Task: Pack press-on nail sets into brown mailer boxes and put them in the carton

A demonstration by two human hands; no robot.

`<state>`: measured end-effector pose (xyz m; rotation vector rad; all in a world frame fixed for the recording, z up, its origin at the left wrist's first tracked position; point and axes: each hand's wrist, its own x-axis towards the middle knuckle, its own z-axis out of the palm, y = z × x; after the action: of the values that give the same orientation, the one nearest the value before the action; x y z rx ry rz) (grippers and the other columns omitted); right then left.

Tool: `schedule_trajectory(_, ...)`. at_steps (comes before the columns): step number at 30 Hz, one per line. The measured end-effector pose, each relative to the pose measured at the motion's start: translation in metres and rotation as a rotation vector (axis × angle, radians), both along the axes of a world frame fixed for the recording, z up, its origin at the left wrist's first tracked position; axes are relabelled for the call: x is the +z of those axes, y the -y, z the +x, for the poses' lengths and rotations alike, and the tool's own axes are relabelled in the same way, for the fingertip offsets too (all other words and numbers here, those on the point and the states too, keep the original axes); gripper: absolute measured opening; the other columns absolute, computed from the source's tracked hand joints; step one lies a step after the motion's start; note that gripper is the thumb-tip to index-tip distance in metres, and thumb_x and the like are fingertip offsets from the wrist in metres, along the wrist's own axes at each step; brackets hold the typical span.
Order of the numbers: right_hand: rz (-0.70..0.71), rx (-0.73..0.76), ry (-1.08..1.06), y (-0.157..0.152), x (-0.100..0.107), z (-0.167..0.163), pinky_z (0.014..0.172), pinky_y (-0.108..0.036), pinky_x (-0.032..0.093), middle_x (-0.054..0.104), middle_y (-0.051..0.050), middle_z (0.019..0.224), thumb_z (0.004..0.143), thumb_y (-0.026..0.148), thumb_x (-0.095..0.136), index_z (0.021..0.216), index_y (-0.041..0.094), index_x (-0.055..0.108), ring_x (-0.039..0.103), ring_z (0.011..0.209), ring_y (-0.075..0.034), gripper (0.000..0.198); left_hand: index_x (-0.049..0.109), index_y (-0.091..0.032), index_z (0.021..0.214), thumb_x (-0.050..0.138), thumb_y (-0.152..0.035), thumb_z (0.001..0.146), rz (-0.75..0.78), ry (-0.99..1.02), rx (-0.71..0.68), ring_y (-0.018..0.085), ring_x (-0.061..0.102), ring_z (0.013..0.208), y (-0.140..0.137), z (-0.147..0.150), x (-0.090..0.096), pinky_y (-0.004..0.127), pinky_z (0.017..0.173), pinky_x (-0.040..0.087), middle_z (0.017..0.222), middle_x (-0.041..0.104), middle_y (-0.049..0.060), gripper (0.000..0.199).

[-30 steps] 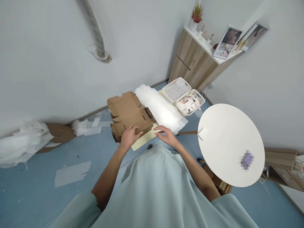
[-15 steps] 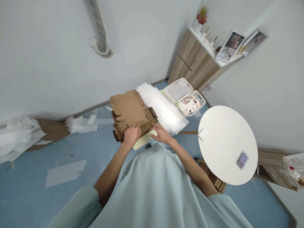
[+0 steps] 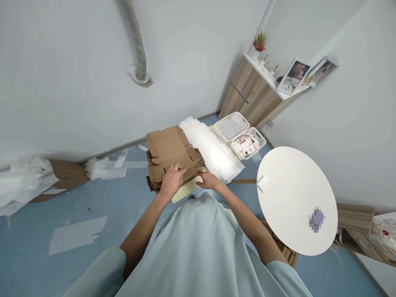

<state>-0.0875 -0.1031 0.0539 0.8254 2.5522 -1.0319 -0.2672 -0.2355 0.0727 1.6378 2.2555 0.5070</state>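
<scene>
A flattened brown cardboard box [image 3: 170, 146] lies on top of a stack of similar flat boxes, its flaps and slots showing. My left hand [image 3: 173, 180] is on its near flap, fingers bent over the cardboard and one finger stretched to the right. At the near right corner, my right hand [image 3: 209, 180] touches the edge with its fingertips, thumb held apart. The undersides of both hands are hidden. Just right of the stack lies a pile of white foam sheets [image 3: 213, 150]. A pale yellow surface [image 3: 185, 189] shows beneath the boxes.
Two white baskets, one with clear packs [image 3: 232, 126] and one with small printed packets [image 3: 247, 143], stand beyond the foam. A round white table [image 3: 293, 185] is at my right. A wooden cabinet [image 3: 256, 88] stands behind. White plastic wrapping [image 3: 24, 181] lies on the left floor.
My left hand has shifted slightly on the near flap, and one finger now points right. My right hand's fingers have drawn closer to the cardboard edge. The view has tilted up a little.
</scene>
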Motion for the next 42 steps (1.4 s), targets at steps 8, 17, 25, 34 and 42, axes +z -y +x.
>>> schedule_trajectory(8,-0.265,-0.251,-0.394,-0.006,0.02,0.03,0.094,-0.042,0.062,0.06,-0.014,0.157,0.095,0.048,0.072,0.123,0.024,0.075,0.071,0.125,-0.029,0.037,0.068,-0.027,0.144,0.035,-0.011,0.1,0.369,0.079,0.035,0.029,0.053,0.146,-0.001,-0.011,0.068,0.05,0.119,0.049,0.15,0.064,0.007,0.058)
schedule_trajectory(17,-0.096,-0.809,-0.88,-0.057,0.133,0.122,0.104,-0.045,0.058,0.076,-0.011,0.128,0.094,0.063,0.07,0.118,0.023,0.073,0.07,0.122,-0.028,0.046,0.053,-0.028,0.159,0.029,-0.003,0.096,0.47,0.09,-0.351,0.024,0.04,0.159,-0.07,0.046,0.111,0.052,0.129,0.042,0.163,0.055,0.002,0.072)
schedule_trajectory(25,0.15,-1.376,-1.008,-0.04,0.14,0.25,0.105,-0.047,0.058,0.076,-0.009,0.111,0.084,0.058,0.08,0.107,0.023,0.065,0.072,0.109,-0.026,0.045,0.046,-0.026,0.164,0.033,0.004,0.091,0.472,0.172,-0.922,0.025,0.031,0.163,-0.147,0.173,0.08,0.053,0.13,0.039,0.169,0.047,0.008,0.08)
schedule_trajectory(34,0.208,-1.889,-0.966,0.008,0.071,0.421,0.098,-0.048,0.059,0.081,-0.015,0.109,0.08,0.051,0.075,0.105,0.019,0.066,0.076,0.108,-0.031,0.042,0.044,-0.023,0.164,0.033,0.001,0.099,0.371,0.184,-1.302,0.025,0.031,0.162,-0.19,0.362,0.005,0.053,0.129,0.04,0.167,0.049,0.013,0.071)
schedule_trajectory(42,0.106,-2.08,-0.798,0.025,-0.016,0.549,0.088,-0.046,0.061,0.082,-0.016,0.1,0.07,0.059,0.076,0.096,0.019,0.068,0.078,0.101,-0.033,0.048,0.043,-0.023,0.163,0.039,-0.004,0.101,0.142,0.085,-1.489,0.024,0.037,0.16,-0.201,0.501,-0.08,0.051,0.129,0.038,0.167,0.047,0.017,0.065)
